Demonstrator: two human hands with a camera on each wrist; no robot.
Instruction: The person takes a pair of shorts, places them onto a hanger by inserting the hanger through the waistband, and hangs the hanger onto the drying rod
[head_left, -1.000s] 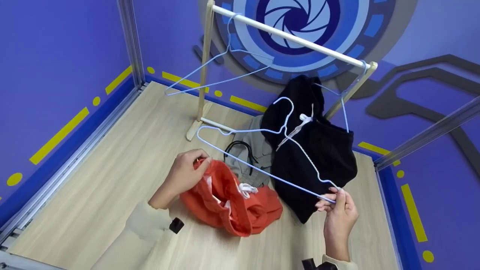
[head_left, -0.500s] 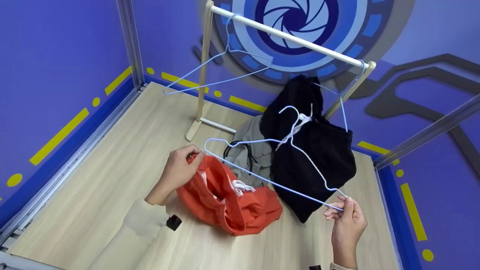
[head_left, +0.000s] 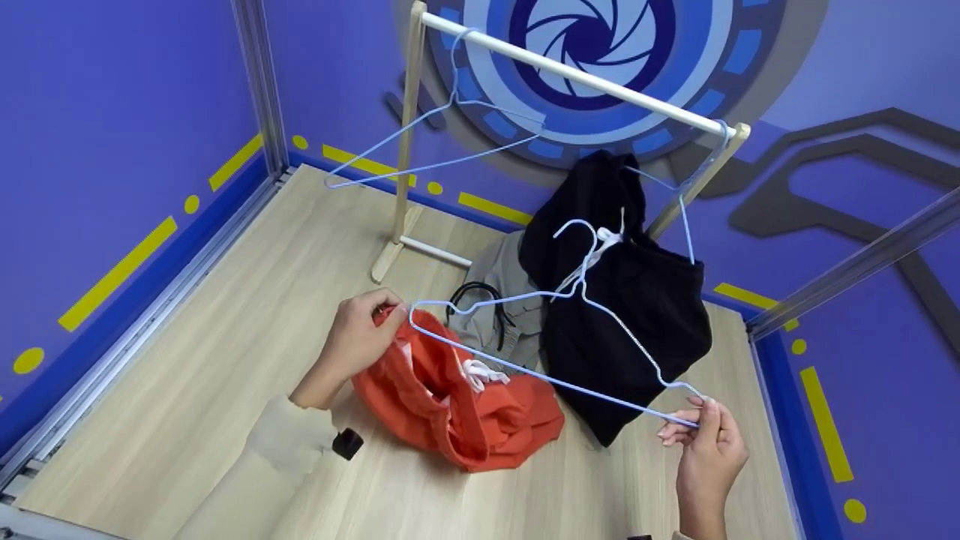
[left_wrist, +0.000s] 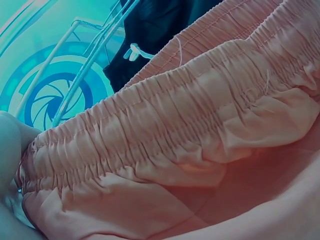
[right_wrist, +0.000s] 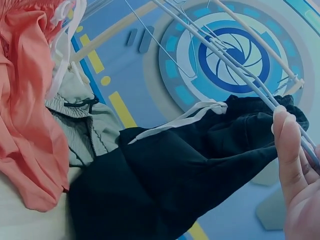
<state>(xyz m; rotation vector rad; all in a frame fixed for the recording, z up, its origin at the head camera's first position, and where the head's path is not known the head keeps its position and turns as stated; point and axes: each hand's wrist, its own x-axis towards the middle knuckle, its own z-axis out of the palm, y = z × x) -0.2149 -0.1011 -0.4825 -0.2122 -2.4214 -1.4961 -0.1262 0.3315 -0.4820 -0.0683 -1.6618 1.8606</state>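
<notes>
My left hand (head_left: 354,337) pinches the waistband edge of the orange-red shorts (head_left: 525,420), whose waist opening gapes toward me. In the left wrist view the gathered elastic waistband (left_wrist: 150,115) runs from the fingers across the picture. A light blue hanger (head_left: 517,298) is held by its right corner between thumb and fingers of my right hand (head_left: 709,450). Its hook points up and its left end overlaps the shorts' waistband close to my left fingertips. White drawstrings (head_left: 484,373) are tied in a bow on the shorts. Seen from the right wrist, the hanger (right_wrist: 240,70) rises diagonally from the right hand (right_wrist: 295,160).
Behind stands a wooden rack with a white rail (head_left: 577,71). A bare blue hanger (head_left: 435,165) hangs at its left; black drawstring pants (head_left: 622,330) hang on another hanger at its right. Grey shorts (head_left: 499,322) with a black cord lie behind the orange-red ones. Blue walls enclose the wooden tabletop (head_left: 225,330).
My right hand has shifted right and toward me with the hanger, whose left end has dropped next to the left fingertips. My left hand has drawn the waistband slightly left.
</notes>
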